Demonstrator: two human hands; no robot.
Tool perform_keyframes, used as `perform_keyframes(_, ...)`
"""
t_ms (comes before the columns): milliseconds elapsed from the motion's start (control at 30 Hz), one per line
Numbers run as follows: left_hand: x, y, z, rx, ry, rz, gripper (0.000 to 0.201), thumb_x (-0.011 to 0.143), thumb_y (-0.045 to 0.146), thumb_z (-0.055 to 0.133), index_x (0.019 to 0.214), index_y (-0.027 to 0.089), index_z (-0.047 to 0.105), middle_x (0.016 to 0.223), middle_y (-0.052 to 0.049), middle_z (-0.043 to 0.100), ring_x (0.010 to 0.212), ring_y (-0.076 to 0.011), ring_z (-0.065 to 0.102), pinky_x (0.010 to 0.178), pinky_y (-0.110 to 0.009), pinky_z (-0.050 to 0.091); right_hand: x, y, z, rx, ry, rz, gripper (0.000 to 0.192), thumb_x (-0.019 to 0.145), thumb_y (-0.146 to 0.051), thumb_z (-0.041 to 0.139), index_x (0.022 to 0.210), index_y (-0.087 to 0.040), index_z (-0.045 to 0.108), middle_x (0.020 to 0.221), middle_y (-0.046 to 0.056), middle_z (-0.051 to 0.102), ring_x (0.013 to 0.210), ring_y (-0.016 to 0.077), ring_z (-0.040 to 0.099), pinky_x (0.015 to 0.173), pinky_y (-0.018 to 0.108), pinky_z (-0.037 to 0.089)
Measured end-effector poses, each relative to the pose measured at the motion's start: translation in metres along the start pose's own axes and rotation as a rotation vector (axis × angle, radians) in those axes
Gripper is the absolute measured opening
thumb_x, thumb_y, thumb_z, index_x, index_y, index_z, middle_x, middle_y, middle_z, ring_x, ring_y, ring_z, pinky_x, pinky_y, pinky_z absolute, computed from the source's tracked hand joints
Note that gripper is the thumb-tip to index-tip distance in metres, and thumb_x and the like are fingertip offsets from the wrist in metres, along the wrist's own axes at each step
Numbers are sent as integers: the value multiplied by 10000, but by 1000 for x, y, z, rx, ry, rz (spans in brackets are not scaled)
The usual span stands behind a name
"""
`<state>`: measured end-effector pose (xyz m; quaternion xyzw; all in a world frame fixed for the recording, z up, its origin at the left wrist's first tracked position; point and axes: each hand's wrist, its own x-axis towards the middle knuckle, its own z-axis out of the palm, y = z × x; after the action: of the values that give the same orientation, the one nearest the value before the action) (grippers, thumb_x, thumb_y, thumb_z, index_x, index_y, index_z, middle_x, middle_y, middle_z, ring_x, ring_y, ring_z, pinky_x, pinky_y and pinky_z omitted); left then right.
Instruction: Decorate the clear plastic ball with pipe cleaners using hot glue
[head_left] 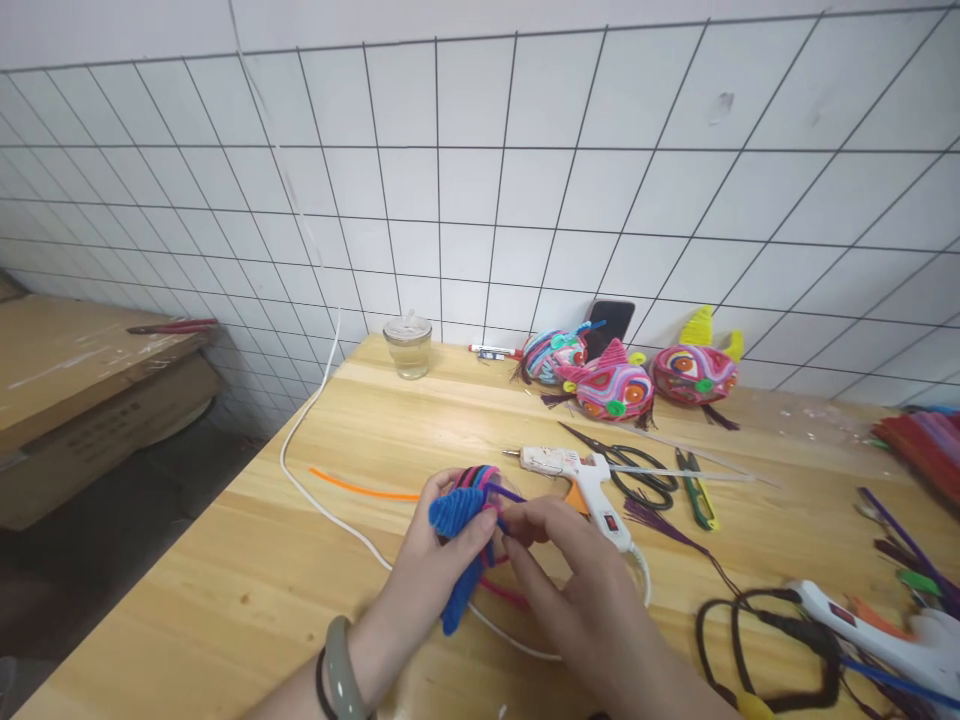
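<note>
Holding a small pipe-cleaner piece above the near middle of the table, both hands are closed on it. The left hand grips it from the left, thumb pressed over a blue fuzzy lobe, with a blue tail hanging down below the palm. The right hand comes in from the right, its fingertips pinched on a thin purple strand that runs across the top of the piece, where pink and blue coils show.

To wind such a strand well, I judge that the left hand should keep the piece steady and turned toward the eyes, while the right keeps the strand taut and lays each turn snug against the one before, so nothing springs loose.

Just beyond the right hand lies a white glue gun, its nozzle pointing left, with black scissors just behind it. An orange pipe cleaner lies flat to the left of the hands. Three finished colourful figures sit at the far edge by the tiled wall, with a glass jar further left.
</note>
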<state>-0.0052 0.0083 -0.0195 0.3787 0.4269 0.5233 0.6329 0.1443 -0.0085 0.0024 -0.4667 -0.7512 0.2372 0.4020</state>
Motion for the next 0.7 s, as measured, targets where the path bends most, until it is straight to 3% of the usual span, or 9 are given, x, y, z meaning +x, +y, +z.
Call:
perform_keyframes(267,0,6,4,-115,130,-144,519,691,334,750,1137,185,531,968,-69,683,818,-199,640,724,-317,530,1,5,1,-92,39,-34,138,868,-130,522,924,-221,609,729,3,596,664,156,572,606,264,470)
perform_keyframes(700,-2,9,6,-136,115,-158,308,698,328,750,939,159,658,846,-44,710,773,-166,631,738,-285,514,0,2,3,-189,102,-226,146,894,-116,513,943,-167,640,798,76,658,721,191,636,613,296,532)
